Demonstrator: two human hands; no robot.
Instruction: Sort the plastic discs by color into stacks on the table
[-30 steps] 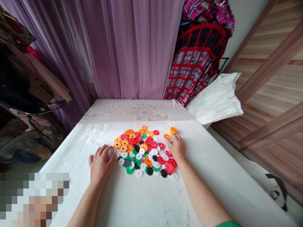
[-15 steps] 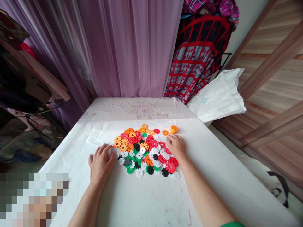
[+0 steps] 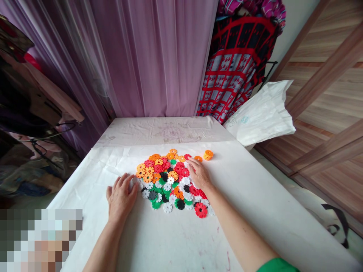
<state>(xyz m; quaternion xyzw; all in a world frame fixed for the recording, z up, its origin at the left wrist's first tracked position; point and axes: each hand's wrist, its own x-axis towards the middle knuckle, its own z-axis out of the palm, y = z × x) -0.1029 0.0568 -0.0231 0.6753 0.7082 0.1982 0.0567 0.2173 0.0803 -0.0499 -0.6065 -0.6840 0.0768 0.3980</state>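
Note:
A pile of snowflake-shaped plastic building discs [image 3: 164, 181] in orange, red, white, green and black lies on the white-covered table. My left hand [image 3: 121, 194] rests flat at the pile's left edge, fingers apart, by some white discs. Over the pile's right side reaches my right hand [image 3: 199, 173], its fingers stretched out and the tips close to a red disc [image 3: 187, 156]. Whether they touch that disc I cannot tell. My right hand and forearm cover part of the pile. Behind the hand are a small stack of orange discs [image 3: 208, 155] and a single orange disc [image 3: 198, 158].
The table [image 3: 85, 189] stands against a purple curtain [image 3: 155, 56]. A white bag [image 3: 263, 113] is at its right far corner, before a wooden door [image 3: 323, 98]. Clothes [image 3: 42, 83] hang at the left. A red patterned cloth [image 3: 238, 64] hangs behind.
My right hand has moved left, from beside the orange discs to over the pile. A red disc near the right forearm has shifted toward me. My left hand stays in place.

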